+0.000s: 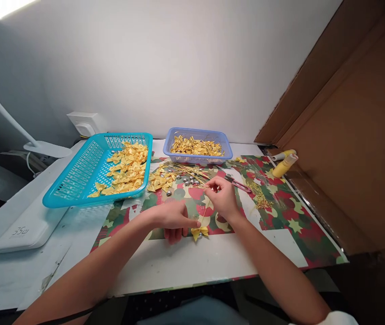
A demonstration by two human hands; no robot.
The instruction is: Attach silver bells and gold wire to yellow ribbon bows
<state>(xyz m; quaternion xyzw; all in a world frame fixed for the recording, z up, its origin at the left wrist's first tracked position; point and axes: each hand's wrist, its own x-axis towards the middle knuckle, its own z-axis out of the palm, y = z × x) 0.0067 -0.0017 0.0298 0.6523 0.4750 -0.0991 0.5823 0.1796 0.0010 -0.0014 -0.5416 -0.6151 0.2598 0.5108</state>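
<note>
A yellow ribbon bow (199, 232) with a small silver bell lies near the front of the patterned sheet, a thin gold tie running up from it. My left hand (176, 220) is beside the bow, its index fingertip at the bow's upper edge and the other fingers curled under. My right hand (222, 197) pinches thumb and forefinger together on a thin gold twist tie (202, 186), just in front of the silver bells (190, 181). Behind them lie more gold ties (189, 169) and a small heap of yellow bows (161, 179).
A turquoise basket (57, 198) of bows stands left, a blue-violet basket (197, 158) of tied bows at the back. Pink-handled snippers (241, 185), gold clippings (262, 198) and a yellow bottle (282, 168) are right. A white lamp base (26, 225) sits left.
</note>
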